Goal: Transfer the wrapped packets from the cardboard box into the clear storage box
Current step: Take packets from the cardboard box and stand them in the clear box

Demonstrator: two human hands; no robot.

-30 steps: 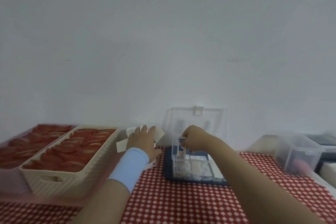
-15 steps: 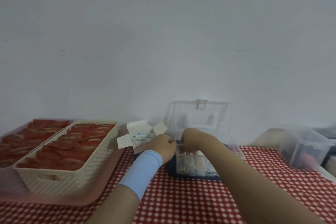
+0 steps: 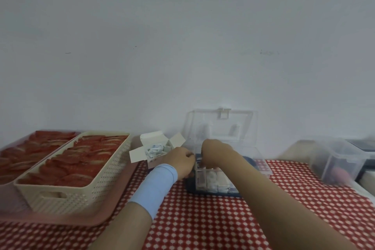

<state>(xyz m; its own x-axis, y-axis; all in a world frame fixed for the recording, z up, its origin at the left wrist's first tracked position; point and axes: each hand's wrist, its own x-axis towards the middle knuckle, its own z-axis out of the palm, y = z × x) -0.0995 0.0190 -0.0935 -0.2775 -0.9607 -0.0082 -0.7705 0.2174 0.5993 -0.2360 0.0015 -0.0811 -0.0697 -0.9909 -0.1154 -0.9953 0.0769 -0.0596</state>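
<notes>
Just inside the clear storage box (image 3: 261,168), right grip (image 3: 215,152) pinched round 1 wrapped packet (image 3: 199,162); left grip (image 3: 180,160) curled, contents unclear

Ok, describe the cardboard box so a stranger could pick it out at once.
On the red checked tablecloth, look between the cream perforated basket and the clear storage box with its raised lid. The cardboard box sits there: small, white, the only container with open flaps, pale packets heaped inside.
</notes>
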